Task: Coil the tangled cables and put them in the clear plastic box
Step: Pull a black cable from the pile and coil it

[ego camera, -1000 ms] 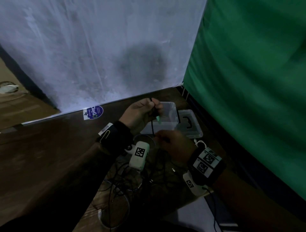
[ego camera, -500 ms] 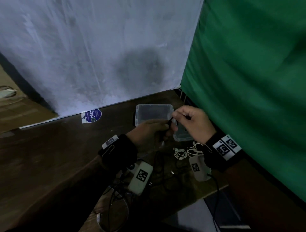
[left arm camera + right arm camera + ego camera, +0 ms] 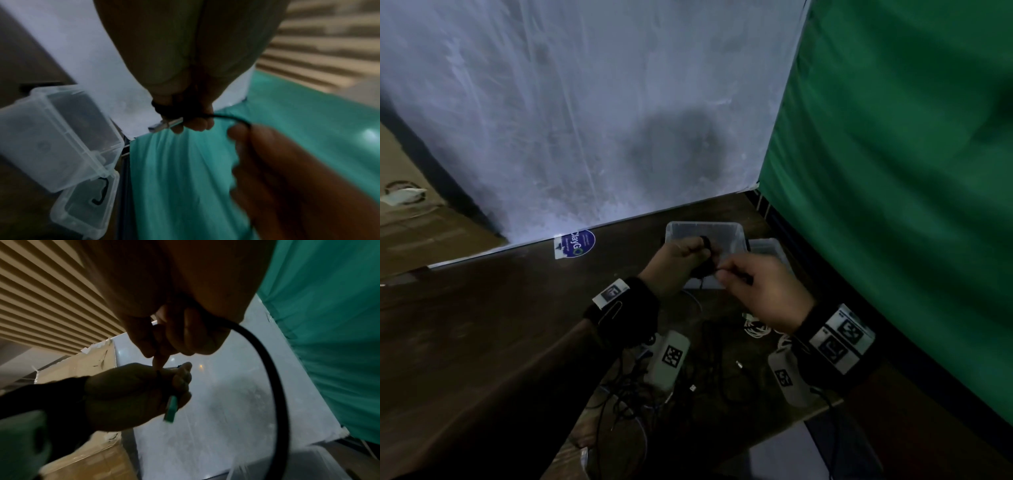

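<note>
Head view shows, low in the frame, loose black cables [image 3: 626, 404] lying tangled on the brown table [image 3: 482, 325], with a small white cable [image 3: 755, 325] near the right wrist. Above them, at the middle of the frame, the two hands meet. The left hand [image 3: 678, 263] has its fingers curled around a small black cable coil [image 3: 705, 255]. The right hand [image 3: 760, 291] pinches the free end of this cable between thumb and fingertips, just beside the left hand.

Left wrist view adds a silver plug [image 3: 166, 125] that sticks out from the left fingers. Right wrist view shows a green connector [image 3: 171, 408] under the left fist, not seen from the other wrist.

Behind the hands stands the clear plastic box [image 3: 705, 228], open; its inside looks empty in the left wrist view. Its lid [image 3: 86, 209] lies beside it, with a black clip on it
</note>
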